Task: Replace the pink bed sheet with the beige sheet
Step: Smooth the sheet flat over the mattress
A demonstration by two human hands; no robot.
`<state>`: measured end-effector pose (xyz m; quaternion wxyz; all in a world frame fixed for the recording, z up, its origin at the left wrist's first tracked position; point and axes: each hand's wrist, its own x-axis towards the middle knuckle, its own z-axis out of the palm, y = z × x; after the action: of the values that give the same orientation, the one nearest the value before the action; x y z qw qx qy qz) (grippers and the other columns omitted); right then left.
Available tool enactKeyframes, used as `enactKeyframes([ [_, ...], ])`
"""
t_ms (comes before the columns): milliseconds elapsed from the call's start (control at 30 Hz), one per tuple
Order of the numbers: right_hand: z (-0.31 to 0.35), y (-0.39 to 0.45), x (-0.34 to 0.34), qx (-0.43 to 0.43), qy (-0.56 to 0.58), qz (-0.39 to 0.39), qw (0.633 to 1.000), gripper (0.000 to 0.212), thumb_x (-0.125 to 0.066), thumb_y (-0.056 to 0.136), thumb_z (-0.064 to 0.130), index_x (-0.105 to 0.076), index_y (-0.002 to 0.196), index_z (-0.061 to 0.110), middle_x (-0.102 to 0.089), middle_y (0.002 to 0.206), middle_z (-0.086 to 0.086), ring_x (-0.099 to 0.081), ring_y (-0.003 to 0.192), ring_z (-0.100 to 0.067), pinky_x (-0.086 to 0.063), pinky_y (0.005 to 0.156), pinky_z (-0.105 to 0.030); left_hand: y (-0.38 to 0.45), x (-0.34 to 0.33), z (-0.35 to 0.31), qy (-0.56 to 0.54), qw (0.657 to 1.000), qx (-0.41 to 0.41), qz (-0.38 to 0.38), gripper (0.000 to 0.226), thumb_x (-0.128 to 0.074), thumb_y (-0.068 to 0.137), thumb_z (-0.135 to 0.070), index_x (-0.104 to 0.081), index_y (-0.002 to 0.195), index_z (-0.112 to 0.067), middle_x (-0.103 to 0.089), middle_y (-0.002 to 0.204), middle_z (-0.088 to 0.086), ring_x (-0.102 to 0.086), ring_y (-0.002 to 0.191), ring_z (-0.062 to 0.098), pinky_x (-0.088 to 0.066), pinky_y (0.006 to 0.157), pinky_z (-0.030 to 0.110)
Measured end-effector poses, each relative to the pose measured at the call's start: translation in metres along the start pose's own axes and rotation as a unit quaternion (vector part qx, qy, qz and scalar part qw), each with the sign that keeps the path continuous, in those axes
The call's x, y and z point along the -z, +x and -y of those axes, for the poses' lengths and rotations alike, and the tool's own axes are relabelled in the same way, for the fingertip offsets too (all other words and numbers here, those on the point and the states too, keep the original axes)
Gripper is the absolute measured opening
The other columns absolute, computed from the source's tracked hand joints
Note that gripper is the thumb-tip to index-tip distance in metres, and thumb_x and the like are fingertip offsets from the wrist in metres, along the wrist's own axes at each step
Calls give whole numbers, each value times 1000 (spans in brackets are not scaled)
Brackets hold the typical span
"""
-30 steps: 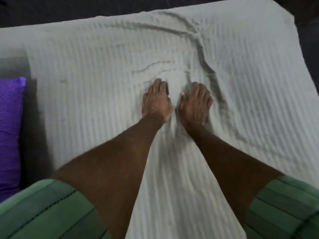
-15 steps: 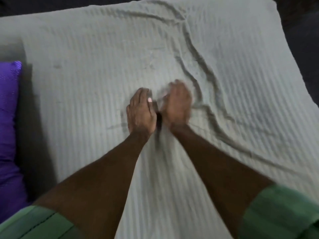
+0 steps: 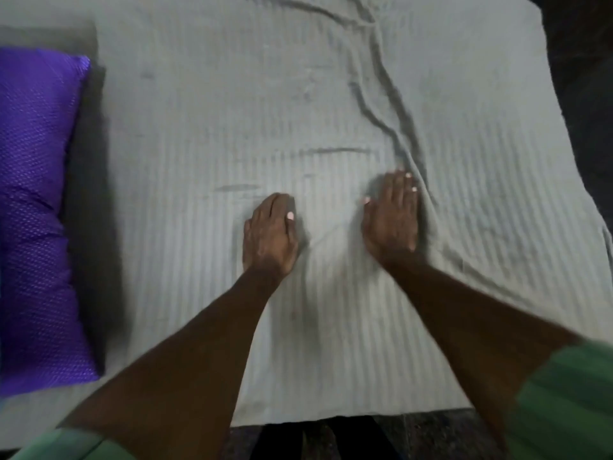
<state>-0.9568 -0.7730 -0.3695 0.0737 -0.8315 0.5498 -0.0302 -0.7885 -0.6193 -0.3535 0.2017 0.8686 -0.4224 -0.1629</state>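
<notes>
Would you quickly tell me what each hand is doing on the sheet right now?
Left hand: open, resting flat on the beige sheet, holding nothing.
Right hand: open, fingers straight, pressing flat on the sheet beside a long wrinkle.

Left hand point(image 3: 270, 232) and right hand point(image 3: 391, 215) flat on sheet point(image 3: 199, 134), apart; pillow point(image 3: 36, 210) at sheet's left.

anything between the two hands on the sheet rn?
Head view: only bare beige sheet lies between the left hand and right hand, striped fabric with one faint crease running diagonally across the gap. Both hands rest flat on it.
</notes>
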Motion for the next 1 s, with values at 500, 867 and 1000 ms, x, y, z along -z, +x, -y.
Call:
enactKeyframes([
  [500, 50, -172, -19, -130, 72, 30, 988, 44, -42, 106, 25, -48, 143, 1, -28, 161, -20, -17, 153, -36, -10, 127, -46, -101, 2, 1, 49, 996, -49, 56, 43, -42, 104, -25, -49, 145, -14, -48, 151, 8, -45, 136, 29, -39, 109, 44],
  [867, 8, -201, -8, -179, 17, 20, 983, 61, -45, 105, 48, -46, 142, -1, -25, 163, -18, -21, 151, -35, -20, 125, -46, -147, -3, 9, 57, 994, -40, 83, 45, -44, 105, -24, -46, 148, -10, -44, 155, 12, -42, 139, 32, -36, 112, 47],
  [1000, 14, -196, -8, -192, 39, 25, 980, 44, -47, 104, 28, -54, 138, 1, -23, 164, -12, -22, 151, -33, -24, 124, -46, -148, -6, -17, 56, 992, -59, 97, 46, -43, 105, -25, -43, 148, -10, -41, 156, 12, -39, 141, 31, -35, 112, 46],
])
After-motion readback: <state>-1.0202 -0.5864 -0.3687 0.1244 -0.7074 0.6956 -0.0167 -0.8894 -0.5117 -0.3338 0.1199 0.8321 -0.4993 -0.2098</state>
